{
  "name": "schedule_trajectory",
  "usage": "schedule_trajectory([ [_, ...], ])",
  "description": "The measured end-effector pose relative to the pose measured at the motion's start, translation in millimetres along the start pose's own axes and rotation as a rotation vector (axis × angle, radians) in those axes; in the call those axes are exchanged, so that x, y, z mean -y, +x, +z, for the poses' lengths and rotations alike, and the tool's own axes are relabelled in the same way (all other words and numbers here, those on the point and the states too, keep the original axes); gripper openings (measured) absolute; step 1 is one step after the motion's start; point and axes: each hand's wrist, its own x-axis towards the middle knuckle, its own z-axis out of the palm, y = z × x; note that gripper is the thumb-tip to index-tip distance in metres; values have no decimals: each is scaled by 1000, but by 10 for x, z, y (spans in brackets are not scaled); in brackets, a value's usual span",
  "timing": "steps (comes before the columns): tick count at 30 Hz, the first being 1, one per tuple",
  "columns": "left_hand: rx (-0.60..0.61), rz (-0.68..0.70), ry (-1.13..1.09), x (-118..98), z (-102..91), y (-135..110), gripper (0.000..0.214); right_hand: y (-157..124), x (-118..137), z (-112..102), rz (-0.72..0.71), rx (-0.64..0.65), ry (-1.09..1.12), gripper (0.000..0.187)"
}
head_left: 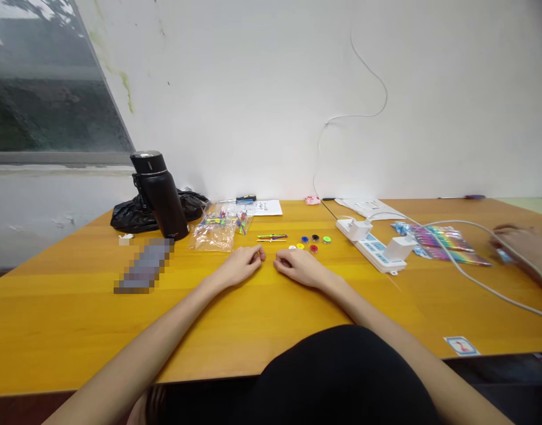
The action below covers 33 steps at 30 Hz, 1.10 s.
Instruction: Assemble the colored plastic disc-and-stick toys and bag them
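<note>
The left hand point(243, 265) is rested on the bench point(248, 336), its fingers loosely curled inward; the right hand point(301, 267) is curled likewise, just apart from it. Beyond the gap between them, thin coloured sticks point(273, 237) are laid roughly side by side. Six small discs point(314, 249), in white, yellow, red, blue, black and green, are set just beyond the right hand. Past the left hand, a clear bag point(214, 240) is placed near a black bottle point(163, 203).
</note>
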Motion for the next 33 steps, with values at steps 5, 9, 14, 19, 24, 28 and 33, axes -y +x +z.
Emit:
schedule_trajectory([
  [5, 1, 4, 6, -7, -8, -4, 16, -1, 5, -8, 2, 1, 6, 31],
  [9, 4, 7, 0, -20, -12, -6, 15, -2, 7, -10, -4, -3, 1, 30],
  [14, -1, 1, -3, -53, -27, -15, 16, -2, 4, -7, 4, 6, -4, 30],
  [19, 0, -7, -9, -66, -39, -22, 17, -4, -4, -4, 4, 6, 3, 29],
  [24, 4, -2, 1, -61, -36, -22, 17, -14, 3, -14, -8, 3, 9, 29],
  [28, 7, 2, -5, -64, -36, -24, 18, -17, 11, -23, 1, 10, 8, 28],
  [33, 4, 6, -10, -58, -34, -18, 17, -10, 9, -19, 6, 18, 14, 27],
])
